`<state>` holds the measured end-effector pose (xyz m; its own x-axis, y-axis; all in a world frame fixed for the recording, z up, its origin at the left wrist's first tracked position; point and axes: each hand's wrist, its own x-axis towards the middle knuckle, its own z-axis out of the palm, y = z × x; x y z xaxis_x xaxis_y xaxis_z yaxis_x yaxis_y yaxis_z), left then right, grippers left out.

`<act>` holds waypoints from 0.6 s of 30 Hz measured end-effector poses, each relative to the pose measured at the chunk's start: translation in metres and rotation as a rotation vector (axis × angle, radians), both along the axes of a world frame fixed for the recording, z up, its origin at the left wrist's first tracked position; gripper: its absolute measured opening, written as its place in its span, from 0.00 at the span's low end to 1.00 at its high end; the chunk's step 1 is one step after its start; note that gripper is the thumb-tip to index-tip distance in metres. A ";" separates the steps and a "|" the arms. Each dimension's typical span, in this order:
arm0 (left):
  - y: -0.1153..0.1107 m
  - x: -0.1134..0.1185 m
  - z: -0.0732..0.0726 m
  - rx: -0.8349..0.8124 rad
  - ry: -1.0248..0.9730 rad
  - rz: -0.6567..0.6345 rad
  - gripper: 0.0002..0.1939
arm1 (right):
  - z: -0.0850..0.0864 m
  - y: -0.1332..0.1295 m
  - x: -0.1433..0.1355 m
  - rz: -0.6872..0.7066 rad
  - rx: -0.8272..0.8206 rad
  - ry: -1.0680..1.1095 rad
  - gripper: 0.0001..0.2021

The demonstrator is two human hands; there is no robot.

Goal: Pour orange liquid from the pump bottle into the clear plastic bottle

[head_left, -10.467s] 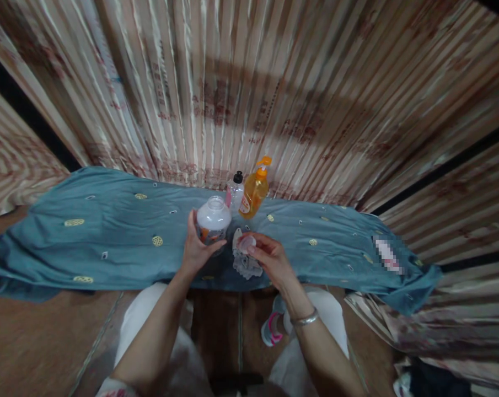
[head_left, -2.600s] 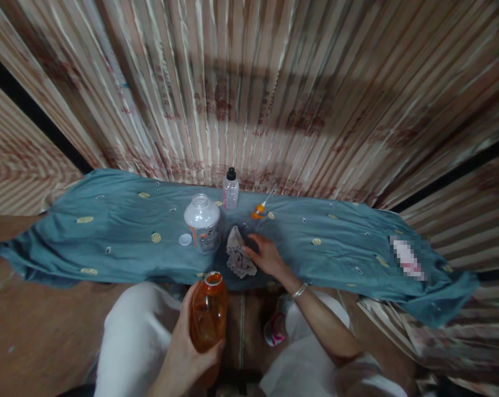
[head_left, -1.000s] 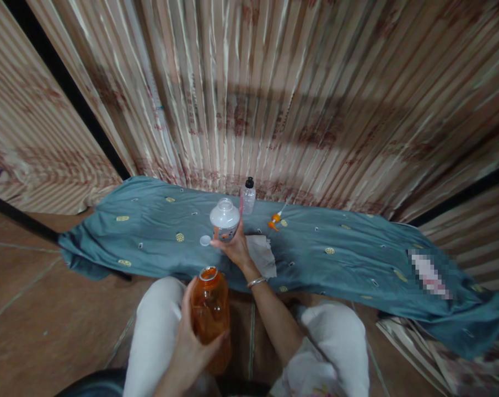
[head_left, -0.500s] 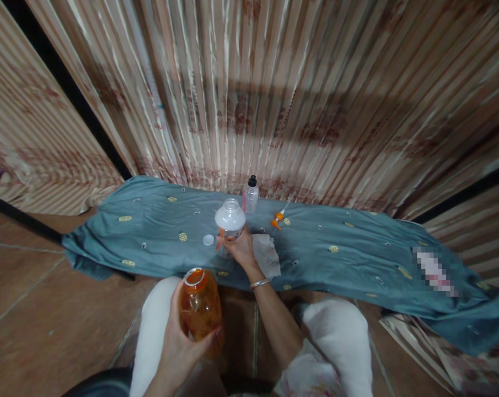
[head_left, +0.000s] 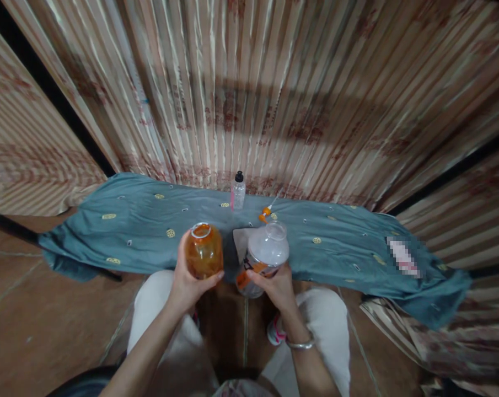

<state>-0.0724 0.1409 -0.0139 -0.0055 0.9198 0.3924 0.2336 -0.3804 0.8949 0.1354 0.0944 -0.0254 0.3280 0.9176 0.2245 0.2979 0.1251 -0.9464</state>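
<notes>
My left hand [head_left: 191, 284] is wrapped round an orange see-through bottle [head_left: 203, 251], whose uncapped mouth faces up. To its right, my right hand [head_left: 277, 284] grips a clear bottle [head_left: 269, 247] with an orange and dark label, leaning slightly and also open at the top. Both bottles are held up side by side, apart from each other, over the near edge of the cloth. Behind the clear bottle lies a pale cloth or paper piece [head_left: 241, 240], partly covered. An orange pump head [head_left: 266, 212] with a thin tube rests just beyond it.
A small clear bottle with a black cap [head_left: 238, 193] stands at the back of the bench, which a teal patterned cloth [head_left: 336, 259] covers. A blurred-out pale item [head_left: 403, 256] lies at the right. Striped curtain [head_left: 249, 110] hangs behind, between black poles [head_left: 63, 105].
My right hand has lifted the clear bottle off the cloth and drawn it nearer and rightward. My left hand has raised the orange bottle forward. The white cap no longer shows.
</notes>
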 end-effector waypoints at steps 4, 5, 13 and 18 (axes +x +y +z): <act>0.036 0.038 0.001 0.074 -0.030 -0.208 0.56 | -0.001 -0.024 0.028 -0.091 -0.090 -0.001 0.18; 0.043 0.048 0.000 0.074 -0.061 -0.263 0.55 | -0.003 -0.028 0.033 -0.113 -0.103 -0.009 0.18; 0.073 0.099 -0.021 -0.024 -0.174 -0.440 0.54 | -0.013 -0.032 0.054 -0.264 -0.111 -0.010 0.27; 0.092 0.099 -0.024 -0.044 -0.210 -0.371 0.55 | -0.018 -0.028 0.054 -0.289 -0.129 0.002 0.28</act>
<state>0.0266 0.2329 -0.0383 0.2533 0.8901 0.3788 -0.1015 -0.3649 0.9255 0.1893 0.0663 -0.0435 0.5798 0.8070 0.1119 0.3022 -0.0855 -0.9494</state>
